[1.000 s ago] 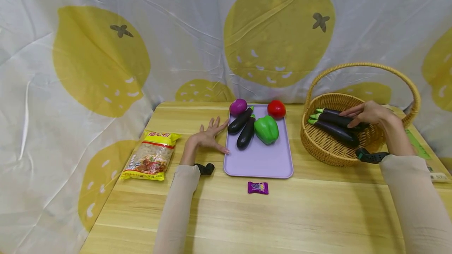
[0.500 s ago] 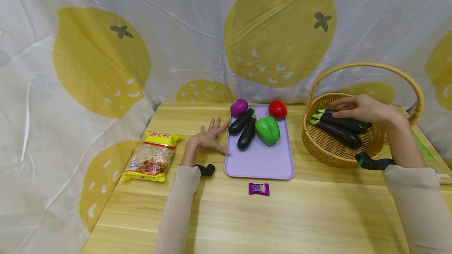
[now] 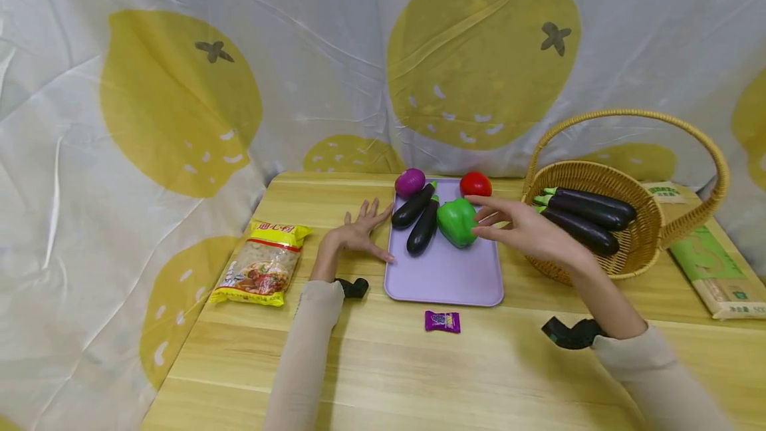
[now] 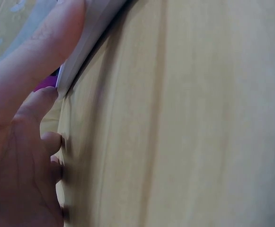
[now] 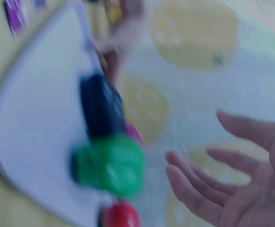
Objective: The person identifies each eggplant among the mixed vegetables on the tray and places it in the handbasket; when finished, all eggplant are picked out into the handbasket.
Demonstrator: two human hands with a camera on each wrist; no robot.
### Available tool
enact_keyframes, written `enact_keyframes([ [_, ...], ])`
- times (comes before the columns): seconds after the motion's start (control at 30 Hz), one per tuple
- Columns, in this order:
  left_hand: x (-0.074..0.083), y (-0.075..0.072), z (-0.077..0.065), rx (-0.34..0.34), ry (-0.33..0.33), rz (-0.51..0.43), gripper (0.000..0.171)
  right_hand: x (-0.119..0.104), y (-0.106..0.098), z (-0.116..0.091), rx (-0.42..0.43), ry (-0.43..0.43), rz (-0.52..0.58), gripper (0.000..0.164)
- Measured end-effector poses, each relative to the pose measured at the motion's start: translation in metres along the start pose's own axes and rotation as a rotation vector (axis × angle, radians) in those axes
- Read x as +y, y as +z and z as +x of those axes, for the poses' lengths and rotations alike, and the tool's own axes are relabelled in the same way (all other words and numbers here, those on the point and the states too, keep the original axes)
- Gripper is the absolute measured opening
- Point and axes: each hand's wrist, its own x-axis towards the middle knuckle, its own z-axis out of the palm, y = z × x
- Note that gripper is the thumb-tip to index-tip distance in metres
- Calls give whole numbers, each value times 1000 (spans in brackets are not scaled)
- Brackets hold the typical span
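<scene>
We saw the right hand (image 3: 520, 225), its fingers apart, over the right edge of the tray (image 3: 443, 278), near the green pepper (image 3: 456, 221) lying on it. We had the left hand (image 3: 359, 233) spread against the tray's left rim. On the tray we saw two eggplants (image 3: 423, 230) left of the pepper, with an onion (image 3: 410, 182) and a tomato (image 3: 475, 184) at its far corners. We found a candy (image 3: 443, 322) in front of the tray, a noodle bag (image 3: 263, 263) to its left, and a basket (image 3: 598, 174) of three more eggplants to its right.
</scene>
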Motion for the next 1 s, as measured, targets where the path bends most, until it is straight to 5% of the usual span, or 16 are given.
enact_keyframes([
  [0.23, -1, 1, 1, 2, -5, 3, 125, -14, 66, 23, 89, 55, 49, 65],
  [0.47, 0, 0, 1, 0, -3, 9, 124, -14, 107, 41, 142, 142, 35, 73],
  [1.0, 2, 0, 0, -7, -7, -8, 124, -13, 126, 62, 144, 262, 12, 82],
])
